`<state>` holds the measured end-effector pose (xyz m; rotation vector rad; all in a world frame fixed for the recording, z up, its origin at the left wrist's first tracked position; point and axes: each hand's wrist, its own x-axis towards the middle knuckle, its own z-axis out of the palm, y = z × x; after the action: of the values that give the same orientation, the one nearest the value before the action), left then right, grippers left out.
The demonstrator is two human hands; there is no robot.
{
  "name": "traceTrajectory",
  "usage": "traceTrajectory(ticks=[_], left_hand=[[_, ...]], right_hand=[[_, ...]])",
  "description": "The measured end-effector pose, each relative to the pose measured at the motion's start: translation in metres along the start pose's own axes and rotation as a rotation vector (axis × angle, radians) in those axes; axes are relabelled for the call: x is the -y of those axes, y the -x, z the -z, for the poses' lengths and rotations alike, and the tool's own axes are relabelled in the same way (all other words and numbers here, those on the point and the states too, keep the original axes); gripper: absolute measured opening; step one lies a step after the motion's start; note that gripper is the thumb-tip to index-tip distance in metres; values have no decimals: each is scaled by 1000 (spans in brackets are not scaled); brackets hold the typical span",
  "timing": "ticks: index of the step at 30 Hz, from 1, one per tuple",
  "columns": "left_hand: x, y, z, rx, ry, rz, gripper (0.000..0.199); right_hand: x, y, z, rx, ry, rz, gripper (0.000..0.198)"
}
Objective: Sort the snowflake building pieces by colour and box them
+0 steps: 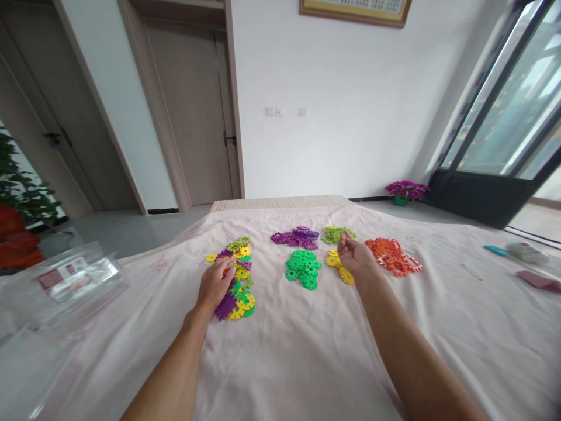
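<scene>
My left hand [215, 285] rests with its fingers loosely stretched over a mixed pile of notched plastic building pieces [239, 307] in purple, yellow, green and light green. A bit of red shows by its fingertips. My right hand [355, 256] has its fingertips curled together over the sorted piles; whether a piece is between them is hidden. Just left of that hand lie yellow flower-shaped pieces [346, 275], with light green pieces [333, 235] behind. Orange pieces [397, 260] are on its right. Green round pieces [303, 269] and purple pieces [295, 238] form piles between my hands.
A pale patterned cloth [280, 351] covers the table. Clear plastic packaging [74, 286] stands at the left edge. On the right are a blue object [496, 250], a white object [527, 252] and a pink item [538, 279].
</scene>
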<state>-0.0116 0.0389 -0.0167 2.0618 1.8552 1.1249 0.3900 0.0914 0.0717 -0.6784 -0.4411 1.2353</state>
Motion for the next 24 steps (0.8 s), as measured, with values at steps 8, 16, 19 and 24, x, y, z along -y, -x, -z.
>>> traceTrajectory(ticks=[8,16,19,24], left_hand=[[-12,4,0,196,-124,-138,43],[-12,3,1,210,-82,-176,43],[-14,3,2,192,-52,-165,42],[-17,4,5,146,14,-145,43]], right_hand=[[-143,84,-36,590,1239,371,35],[-177,86,-71,947,1821,600,40],[-180,78,-71,923,1816,579,36],[-177,60,-68,619,1584,503,28]])
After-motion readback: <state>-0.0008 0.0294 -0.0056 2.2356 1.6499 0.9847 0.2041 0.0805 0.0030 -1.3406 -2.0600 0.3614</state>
